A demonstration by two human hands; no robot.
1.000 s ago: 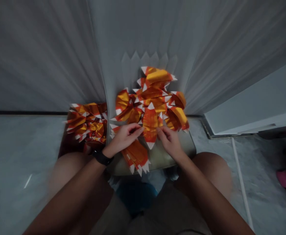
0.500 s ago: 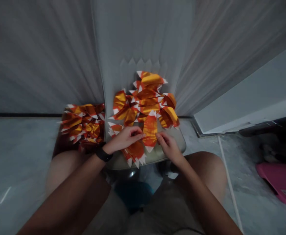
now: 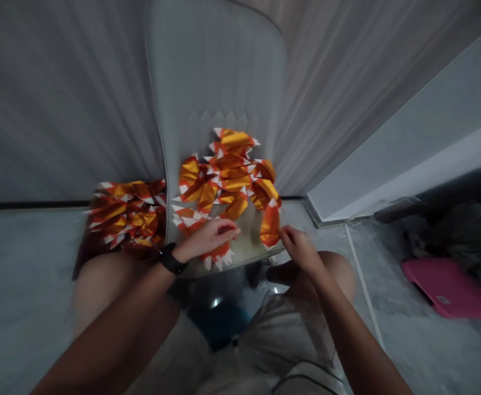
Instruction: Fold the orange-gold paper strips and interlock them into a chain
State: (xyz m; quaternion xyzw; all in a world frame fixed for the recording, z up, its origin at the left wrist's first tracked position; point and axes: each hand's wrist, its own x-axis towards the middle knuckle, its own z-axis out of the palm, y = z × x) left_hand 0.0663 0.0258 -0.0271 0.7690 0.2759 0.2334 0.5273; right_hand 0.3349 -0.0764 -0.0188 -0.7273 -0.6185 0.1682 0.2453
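Note:
My right hand [image 3: 297, 247] pinches the edge of an orange and gold foil piece [image 3: 270, 224] with white pointed ends, over the right front of the chair seat. My left hand [image 3: 212, 237], with a black band on the wrist, has its thumb and fingers drawn near each other; nothing shows between them. Beneath it lies a fanned stack of flat foil pieces [image 3: 218, 257]. Farther back on the seat sits a loose heap of curved orange foil pieces [image 3: 234, 174].
Left of the chair [image 3: 219, 66], more foil pieces [image 3: 129, 211] lie heaped on a dark red surface. A pink plastic object [image 3: 450, 285] is on the tiled floor at the right, near part of another person [image 3: 471, 236]. Curtains hang behind.
My right hand has carried the foil piece to the right, away from my left hand, which has let go of it. The camera view has shifted slightly.

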